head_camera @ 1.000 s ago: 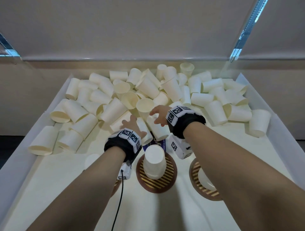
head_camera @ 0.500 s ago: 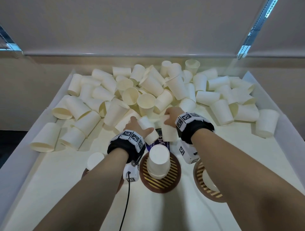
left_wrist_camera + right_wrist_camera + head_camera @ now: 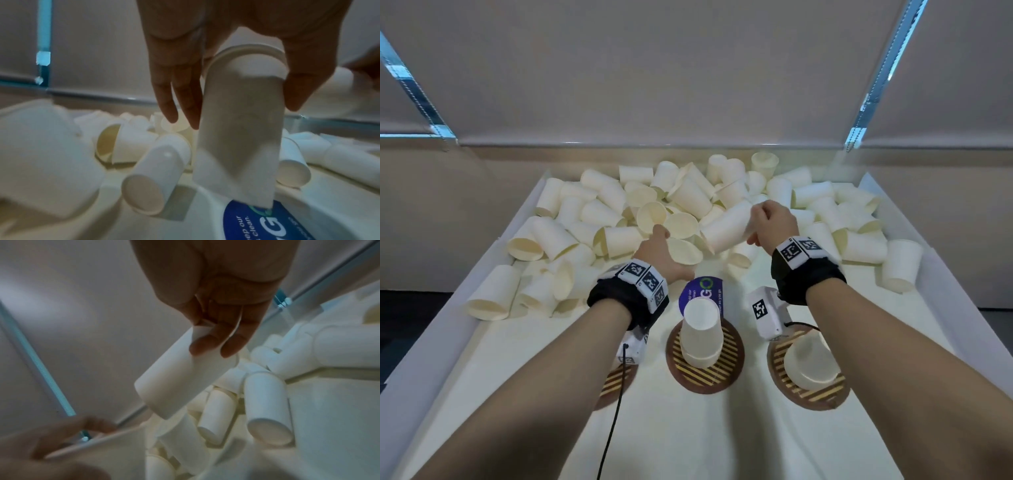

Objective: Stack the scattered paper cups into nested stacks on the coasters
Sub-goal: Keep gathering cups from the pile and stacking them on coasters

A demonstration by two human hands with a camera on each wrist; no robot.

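Many cream paper cups lie scattered in a heap at the far half of the white tray. My left hand grips one paper cup between thumb and fingers, just above the blue sticker. My right hand pinches the end of a second cup, held tilted above the heap; its fingers show on the cup. An upside-down nested stack stands on the middle coaster. An upside-down cup sits on the right coaster. The left coaster is mostly hidden by my arm.
A round blue sticker lies on the tray floor behind the middle coaster. The tray's raised white walls run along both sides. A black cable hangs from my left wrist. Bare tray floor lies near me, in front of the coasters.
Both hands have lifted a cup out of the heap. My right hand has risen and swung right with its cup; my left has drawn its cup back toward the sticker.
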